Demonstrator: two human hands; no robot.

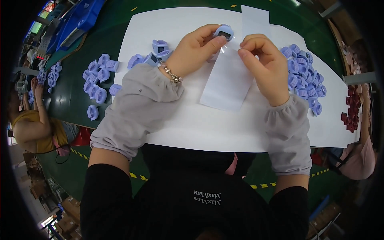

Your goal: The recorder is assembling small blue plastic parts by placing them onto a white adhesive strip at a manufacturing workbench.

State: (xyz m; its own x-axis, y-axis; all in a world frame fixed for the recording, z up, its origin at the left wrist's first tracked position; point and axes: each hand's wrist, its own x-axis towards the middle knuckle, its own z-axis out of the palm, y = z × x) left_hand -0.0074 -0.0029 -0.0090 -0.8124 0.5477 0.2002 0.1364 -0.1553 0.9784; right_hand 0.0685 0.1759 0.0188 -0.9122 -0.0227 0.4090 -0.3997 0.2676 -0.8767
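In my left hand (200, 48) is a small lavender ring-shaped device (225, 33) with a dark little screen, held between thumb and fingers. My right hand (266, 64) is close by on the right, its thumb and fingertips pinched together; whatever is between them is too small to make out. A faint clear glint shows between the hands. Under them lies a white paper strip (226, 88) on the larger white sheet (192, 128). Beside my left wrist sit several more lavender devices (151, 59), some with their screens showing.
A big pile of lavender devices (304, 74) lies on the right, with a looser group (98, 76) on the green table at left. Another paper strip (256, 22) is at the back. Dark red pieces (352, 110) lie far right. People sit at both sides; a blue bin (82, 24) stands far left.
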